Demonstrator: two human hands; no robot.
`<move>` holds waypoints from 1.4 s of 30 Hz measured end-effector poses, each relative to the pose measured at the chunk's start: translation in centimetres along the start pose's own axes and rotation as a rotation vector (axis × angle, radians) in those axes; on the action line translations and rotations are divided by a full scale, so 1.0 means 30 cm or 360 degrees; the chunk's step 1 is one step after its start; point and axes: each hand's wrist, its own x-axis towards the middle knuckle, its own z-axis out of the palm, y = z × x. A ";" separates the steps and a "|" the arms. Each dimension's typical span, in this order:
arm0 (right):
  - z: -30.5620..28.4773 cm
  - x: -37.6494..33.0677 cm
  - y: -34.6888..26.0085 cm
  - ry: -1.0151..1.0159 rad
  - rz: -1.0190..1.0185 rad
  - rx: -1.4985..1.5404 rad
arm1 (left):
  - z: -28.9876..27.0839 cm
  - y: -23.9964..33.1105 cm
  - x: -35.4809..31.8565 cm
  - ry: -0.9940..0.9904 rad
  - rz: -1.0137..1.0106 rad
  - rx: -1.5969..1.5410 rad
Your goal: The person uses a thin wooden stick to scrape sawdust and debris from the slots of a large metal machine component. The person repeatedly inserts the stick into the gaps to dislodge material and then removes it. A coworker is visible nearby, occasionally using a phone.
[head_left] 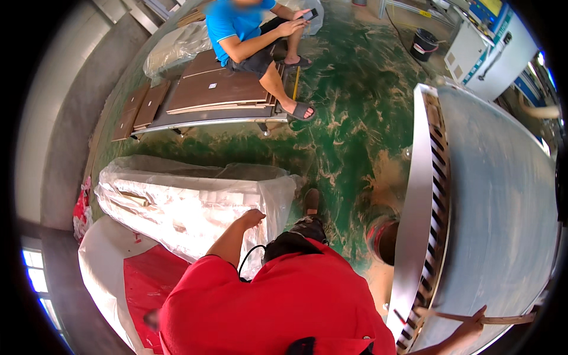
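Hands apart: left hand [253, 218] touches plastic-wrapped bundle [195, 207]; right hand [473, 322] grips wooden strip [503, 319].

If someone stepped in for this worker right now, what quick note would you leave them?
Left hand: resting on the plastic-wrapped bundle, fingers curled at its top edge.
Right hand: on a thin wooden strip lying on the grey machine table.
Done: strip is on the table.
Left: bundle still wrapped; whether the strip is gripped, I cannot tell.
Nearby: a seated person on stacked brown boards.
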 end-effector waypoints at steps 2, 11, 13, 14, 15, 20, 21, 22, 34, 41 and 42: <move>0.071 0.074 -0.041 -0.0072 -0.0144 -0.0125 | -0.060 -0.007 0.087 0.0082 -0.0092 -0.0205; 0.376 0.150 -0.372 -0.0365 -0.0211 -0.0698 | -0.460 0.086 0.432 0.0098 -0.0244 -0.0589; 0.394 0.136 -0.508 -0.0414 -0.0199 -0.0733 | -0.535 0.147 0.479 0.0106 -0.0220 -0.0744; 0.416 0.142 -0.564 -0.0437 -0.0223 -0.0743 | -0.555 0.172 0.502 0.0123 -0.0186 -0.0756; 0.440 0.152 -0.617 -0.0461 -0.0247 -0.0753 | -0.570 0.193 0.522 0.0140 -0.0153 -0.0768; 0.612 0.144 -0.781 -0.0623 -0.0252 -0.0832 | -0.621 0.243 0.669 0.0091 -0.0170 -0.0861; 0.651 0.152 -0.818 -0.0682 -0.0212 -0.0847 | -0.628 0.232 0.708 0.0070 -0.0210 -0.0846; 0.679 0.154 -0.876 -0.0738 -0.0166 -0.0853 | -0.646 0.254 0.720 0.0098 -0.0253 -0.0843; 0.752 0.184 -1.005 -0.0760 0.0223 -0.1011 | -0.837 0.545 0.892 0.0045 -0.0427 -0.0730; 0.735 0.062 -1.023 -0.0756 0.0384 -0.1038 | -1.104 0.750 1.076 0.0035 -0.0170 -0.0618; 0.736 0.043 -1.023 -0.0765 0.0415 -0.1051 | -1.141 0.755 1.098 0.0010 -0.0169 -0.0593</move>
